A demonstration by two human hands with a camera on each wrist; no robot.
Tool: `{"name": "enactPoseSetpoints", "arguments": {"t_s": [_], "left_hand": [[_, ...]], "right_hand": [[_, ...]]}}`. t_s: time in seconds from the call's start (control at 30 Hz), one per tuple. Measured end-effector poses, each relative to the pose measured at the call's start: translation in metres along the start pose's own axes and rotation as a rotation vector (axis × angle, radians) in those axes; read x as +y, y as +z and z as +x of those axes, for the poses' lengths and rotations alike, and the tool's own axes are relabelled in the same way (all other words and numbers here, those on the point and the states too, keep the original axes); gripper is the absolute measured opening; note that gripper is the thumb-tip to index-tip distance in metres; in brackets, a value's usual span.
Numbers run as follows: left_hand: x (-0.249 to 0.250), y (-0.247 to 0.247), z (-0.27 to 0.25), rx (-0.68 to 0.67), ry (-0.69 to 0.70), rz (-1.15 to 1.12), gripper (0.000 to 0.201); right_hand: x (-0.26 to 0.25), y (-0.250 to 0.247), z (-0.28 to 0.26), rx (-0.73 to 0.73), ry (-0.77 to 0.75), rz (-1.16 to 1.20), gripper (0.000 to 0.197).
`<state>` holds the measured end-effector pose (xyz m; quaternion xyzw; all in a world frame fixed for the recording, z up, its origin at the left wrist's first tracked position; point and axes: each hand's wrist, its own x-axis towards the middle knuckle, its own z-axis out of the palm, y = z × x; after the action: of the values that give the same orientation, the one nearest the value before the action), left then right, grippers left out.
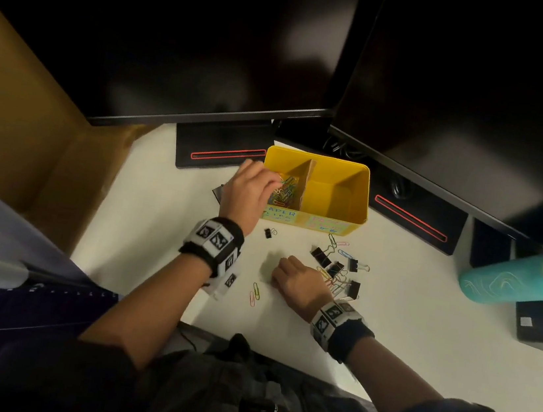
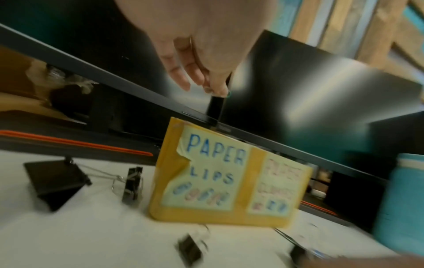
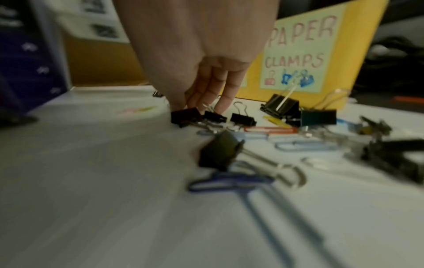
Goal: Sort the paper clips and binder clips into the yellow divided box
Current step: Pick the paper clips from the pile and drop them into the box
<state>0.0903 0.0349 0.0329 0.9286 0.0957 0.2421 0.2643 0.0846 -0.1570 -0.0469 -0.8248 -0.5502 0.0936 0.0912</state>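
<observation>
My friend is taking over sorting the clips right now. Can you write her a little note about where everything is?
Left hand is over the yellow divided box's left section, above the colourful paper clips already inside; whether it holds one is unclear.
Right hand is down on the white desk, fingers touching small black binder clips.
Done: many paper clips sorted. The right section, labelled for clamps, looks empty.
Left: the black binder clips and loose paper clips on the desk.

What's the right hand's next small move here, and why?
Probably pinch the small black binder clip under the right hand's fingertips and lift it toward the empty paper-clamps compartment of the yellow box. The left hand is busy over the paper-clip side.
</observation>
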Motion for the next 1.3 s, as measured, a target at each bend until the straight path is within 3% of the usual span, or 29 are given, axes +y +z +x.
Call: {"name": "enactPoseSetpoints", "arguments": {"t_s": [0.13, 0.23, 0.3, 0.37, 0.43, 0.5, 0.6, 0.67, 0.77, 0.83, 0.9, 1.0, 1.07, 1.17, 1.3], "left_hand": [[-0.007, -0.003, 0.011, -0.045, 0.016, 0.062, 0.021], [-0.007, -0.014, -0.024, -0.059, 0.221, 0.040, 0.013], [-0.015, -0.015, -0.062, -0.246, 0.320, 0.024, 0.017], [-0.026, -0.011, -0.096, -0.497, 0.281, -0.020, 0.032], [-0.034, -0.005, -0.118, -0.704, 0.245, -0.043, 0.042], [-0.037, -0.001, -0.129, -0.796, 0.263, -0.044, 0.037], [-0.037, 0.005, -0.137, -0.742, 0.210, -0.114, 0.027], [-0.036, 0.011, -0.140, -0.666, 0.120, -0.161, 0.023], [-0.035, 0.020, -0.143, -0.588, 0.095, -0.183, 0.012], [-0.035, 0.024, -0.143, -0.547, 0.128, -0.165, 0.010], [-0.034, 0.028, -0.144, -0.490, 0.210, -0.110, 0.014], [-0.034, 0.036, -0.143, -0.474, 0.420, 0.083, 0.017], [-0.034, 0.041, -0.138, -0.474, 0.509, 0.213, 0.014], [-0.025, 0.039, -0.116, -0.371, 0.497, 0.228, 0.010], [0.003, 0.021, -0.055, -0.092, 0.401, 0.223, 0.008]], "right_hand": [[0.009, -0.009, 0.000, 0.114, 0.025, -0.001, 0.012], [0.017, -0.032, 0.007, 0.327, 0.145, 0.119, 0.017], [0.025, -0.054, 0.022, 0.467, 0.211, 0.159, 0.021], [0.038, -0.073, 0.041, 0.575, 0.269, 0.157, 0.021], [0.048, -0.084, 0.057, 0.579, 0.327, 0.148, 0.015], [0.054, -0.086, 0.067, 0.497, 0.347, 0.127, 0.012], [0.057, -0.083, 0.067, 0.388, 0.293, 0.103, 0.019], [0.058, -0.083, 0.055, 0.423, 0.233, 0.105, 0.022], [0.063, -0.082, 0.021, 0.492, 0.180, 0.161, 0.020], [0.068, -0.076, -0.009, 0.450, 0.192, 0.199, 0.015], [0.077, -0.064, -0.039, 0.310, 0.215, 0.228, 0.013], [0.084, -0.047, -0.069, 0.065, 0.216, 0.230, 0.019], [0.083, -0.038, -0.077, -0.019, 0.206, 0.226, 0.032], [0.075, -0.026, -0.077, -0.061, 0.201, 0.170, 0.052], [0.072, -0.020, -0.070, -0.017, 0.251, 0.134, 0.048]]}}
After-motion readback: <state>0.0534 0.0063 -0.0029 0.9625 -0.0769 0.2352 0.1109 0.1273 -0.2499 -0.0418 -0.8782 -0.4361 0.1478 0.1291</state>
